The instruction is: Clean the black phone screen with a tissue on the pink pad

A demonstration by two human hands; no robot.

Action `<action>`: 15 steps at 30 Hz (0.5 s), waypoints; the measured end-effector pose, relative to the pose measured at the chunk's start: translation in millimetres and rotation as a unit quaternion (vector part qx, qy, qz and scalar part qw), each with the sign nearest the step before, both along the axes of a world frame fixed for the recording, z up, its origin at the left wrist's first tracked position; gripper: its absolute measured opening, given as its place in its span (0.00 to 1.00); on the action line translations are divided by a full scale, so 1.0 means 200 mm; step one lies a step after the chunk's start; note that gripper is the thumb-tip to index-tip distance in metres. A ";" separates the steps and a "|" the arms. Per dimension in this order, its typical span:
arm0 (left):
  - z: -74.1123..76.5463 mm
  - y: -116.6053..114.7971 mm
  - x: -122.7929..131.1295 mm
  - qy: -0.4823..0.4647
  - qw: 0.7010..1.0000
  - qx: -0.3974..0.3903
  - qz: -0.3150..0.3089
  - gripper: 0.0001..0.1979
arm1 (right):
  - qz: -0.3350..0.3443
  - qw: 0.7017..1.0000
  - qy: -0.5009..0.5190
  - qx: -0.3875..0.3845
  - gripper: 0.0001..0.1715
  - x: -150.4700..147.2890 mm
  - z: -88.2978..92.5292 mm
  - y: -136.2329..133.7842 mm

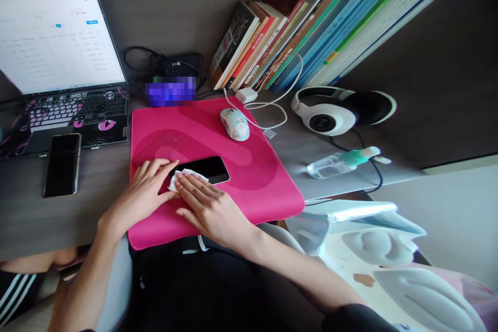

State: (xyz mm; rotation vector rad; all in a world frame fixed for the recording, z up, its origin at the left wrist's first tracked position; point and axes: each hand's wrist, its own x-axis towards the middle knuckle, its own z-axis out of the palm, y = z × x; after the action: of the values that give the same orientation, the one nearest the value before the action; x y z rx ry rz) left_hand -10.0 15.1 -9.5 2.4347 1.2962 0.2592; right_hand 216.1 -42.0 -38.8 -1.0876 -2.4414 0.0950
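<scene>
A smartphone (215, 167) with a dark screen and pale edge lies face up on a pink mouse pad (268, 187). My right hand (206, 199) presses a crumpled white tissue (190, 171) flat against the left part of its screen, fingers together over the tissue. At the phone's left end, my left hand (150, 184) grips it between thumb and fingers. The hands partly hide that end. A patterned light-blue mouse (234, 124) sits on the pad beyond the phone.
A laptop (58, 41) and another phone (62, 166) are at the left. Books (268, 36) stand at the back beside a white charger (246, 95) with its cable. White headphones (327, 116) and a clear spray bottle (334, 165) lie to the right. Another person's leg shows lower left.
</scene>
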 end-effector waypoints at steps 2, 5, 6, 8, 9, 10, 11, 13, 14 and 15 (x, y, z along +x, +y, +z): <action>0.00 -0.01 0.00 0.006 1.000 0.003 -0.003 0.33 | -0.004 1.000 -0.001 0.007 0.31 0.04 0.00 -0.01; 0.01 -0.01 0.01 0.009 1.000 0.008 -0.005 0.34 | -0.012 1.000 -0.001 0.008 0.31 0.11 0.00 -0.02; 0.01 -0.01 0.01 0.007 1.000 0.009 -0.004 0.35 | -0.018 1.000 -0.002 0.007 0.32 0.14 0.00 -0.02; 0.01 -0.01 0.01 0.003 1.000 0.013 -0.003 0.34 | -0.033 0.999 -0.003 0.005 0.34 0.19 0.00 -0.03; 0.01 -0.01 0.01 0.001 1.000 0.014 -0.005 0.34 | -0.042 0.999 -0.005 0.004 0.35 0.21 0.00 -0.04; 0.01 -0.01 0.01 -0.001 1.000 0.016 -0.006 0.35 | -0.050 0.999 -0.007 0.004 0.36 0.23 0.00 -0.04; 0.01 -0.01 0.01 -0.003 1.000 0.016 -0.006 0.35 | -0.056 0.998 -0.009 0.004 0.37 0.25 -0.01 -0.04; 0.01 -0.01 0.01 -0.006 1.000 0.013 -0.005 0.35 | -0.066 0.998 -0.013 0.003 0.38 0.28 -0.02 -0.04; 0.01 -0.01 0.01 -0.007 1.000 0.010 -0.004 0.35 | -0.070 0.997 -0.014 0.004 0.39 0.29 -0.02 -0.03; 0.01 -0.01 0.02 -0.008 1.000 0.006 -0.002 0.34 | -0.075 0.997 -0.015 0.005 0.39 0.30 -0.03 -0.03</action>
State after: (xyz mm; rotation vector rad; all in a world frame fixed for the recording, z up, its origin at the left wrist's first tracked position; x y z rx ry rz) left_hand -6.9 12.9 -7.5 2.4404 1.2865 0.2849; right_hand 276.1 -47.1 -45.0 -1.2720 -2.3744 0.0195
